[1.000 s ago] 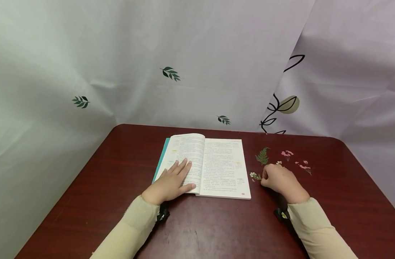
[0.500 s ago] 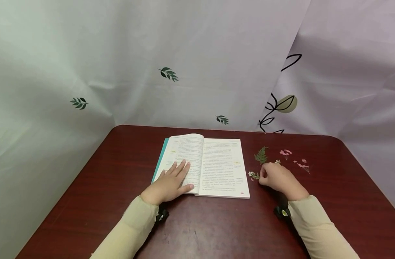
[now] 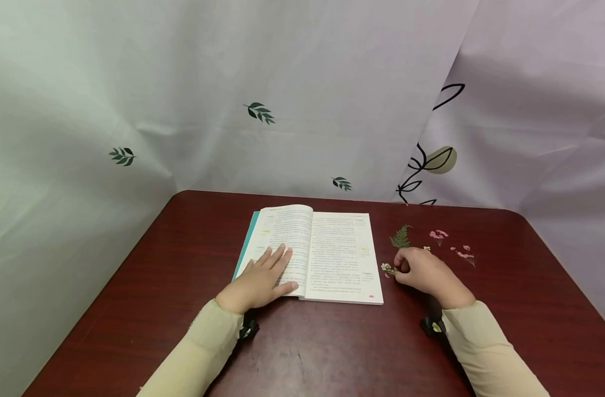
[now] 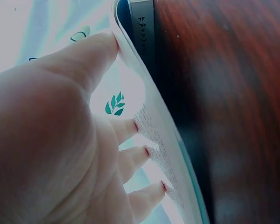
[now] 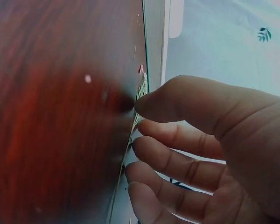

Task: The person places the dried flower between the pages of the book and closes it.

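Note:
An open book [image 3: 339, 259] with printed pages and a teal cover edge lies on the table. My left hand [image 3: 257, 281] rests palm down on its left page, fingers spread and straight. In the left wrist view the fingertips press the paper [image 4: 151, 112]. To the right of the book my right hand [image 3: 428, 275] reaches down at a small white flower sprig [image 3: 388, 268]. Its thumb and forefinger are bent, a gap between their tips, right at the stem. The right wrist view shows the green stem [image 5: 142, 88] beside the thumb tip, partly hidden by it.
A green fern leaf [image 3: 400, 237] lies just beyond the right hand. Pink flower sprigs [image 3: 438, 235] are farther right, and another white blossom [image 3: 426, 248] peeks out behind the knuckles. A pale cloth wall [image 3: 302, 99] rises behind the red-brown table [image 3: 302, 353].
My right hand has shifted slightly left toward the white flower sprig, and the gap between thumb and forefinger has widened. The left hand stays put on the page.

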A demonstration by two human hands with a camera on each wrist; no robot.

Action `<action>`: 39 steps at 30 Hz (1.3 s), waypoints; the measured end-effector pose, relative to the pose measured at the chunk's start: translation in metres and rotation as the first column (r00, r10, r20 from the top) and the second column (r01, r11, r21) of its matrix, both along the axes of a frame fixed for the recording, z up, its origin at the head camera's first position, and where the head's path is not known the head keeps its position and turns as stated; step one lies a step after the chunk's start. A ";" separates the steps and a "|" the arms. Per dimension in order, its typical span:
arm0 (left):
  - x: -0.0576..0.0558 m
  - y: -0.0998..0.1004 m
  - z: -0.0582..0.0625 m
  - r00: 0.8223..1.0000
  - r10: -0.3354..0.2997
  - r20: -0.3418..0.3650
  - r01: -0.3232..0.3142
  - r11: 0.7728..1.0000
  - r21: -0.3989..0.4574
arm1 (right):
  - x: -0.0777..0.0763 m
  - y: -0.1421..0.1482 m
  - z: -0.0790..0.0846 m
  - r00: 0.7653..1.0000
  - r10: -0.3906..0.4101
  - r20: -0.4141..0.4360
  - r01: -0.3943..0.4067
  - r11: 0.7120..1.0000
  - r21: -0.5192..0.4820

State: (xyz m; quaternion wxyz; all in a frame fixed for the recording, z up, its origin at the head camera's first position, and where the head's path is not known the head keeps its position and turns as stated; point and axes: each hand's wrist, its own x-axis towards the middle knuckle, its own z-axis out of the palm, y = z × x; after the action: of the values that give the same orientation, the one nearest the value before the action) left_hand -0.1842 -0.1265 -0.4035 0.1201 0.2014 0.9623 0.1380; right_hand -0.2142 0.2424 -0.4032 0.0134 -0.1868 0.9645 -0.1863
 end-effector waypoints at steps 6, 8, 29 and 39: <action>0.001 0.001 0.001 1.000 0.003 -0.003 -0.003 1.000 0.004 | 0.002 -0.001 0.000 1.000 0.009 -0.010 -0.008 1.000 0.017; 0.001 0.000 0.000 1.000 0.002 -0.005 -0.002 1.000 0.002 | 0.002 -0.001 0.000 1.000 0.016 -0.008 -0.016 1.000 0.018; 0.001 -0.001 0.001 1.000 -0.003 -0.016 0.003 1.000 0.009 | 0.000 -0.001 -0.005 0.998 -0.059 -0.037 0.053 0.987 -0.155; 0.000 -0.001 0.001 1.000 -0.009 -0.013 0.009 1.000 0.018 | -0.001 -0.001 -0.006 0.982 -0.118 0.145 0.171 0.878 -0.447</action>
State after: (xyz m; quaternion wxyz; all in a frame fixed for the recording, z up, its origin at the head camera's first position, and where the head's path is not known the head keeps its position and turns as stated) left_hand -0.1841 -0.1274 -0.4029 0.1127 0.2075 0.9609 0.1448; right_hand -0.2151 0.2413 -0.4088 0.0098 -0.1015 0.9024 -0.4187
